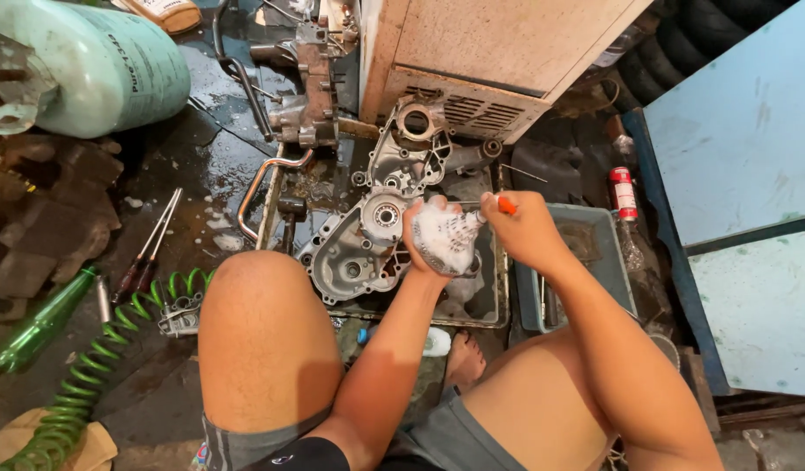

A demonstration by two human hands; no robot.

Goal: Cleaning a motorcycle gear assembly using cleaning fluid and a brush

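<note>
My left hand (420, 242) holds a small metal part covered in white soap foam (444, 240) above a shallow metal wash tray (485, 305). My right hand (526, 228) grips an orange-handled brush (505, 206) whose head rests on the foamy part. Below the hands, in the tray, lies a grey engine crankcase half (354, 249), and a second casing half (411, 153) leans at the tray's far end.
A pale green gas cylinder (97, 65) lies at top left. Two screwdrivers (149, 249), a green coiled air hose (88, 375) and a green bottle (36, 327) lie on the wet floor. A grey plastic tub (607, 253), a red spray can (623, 192) and blue panels (742, 174) stand right.
</note>
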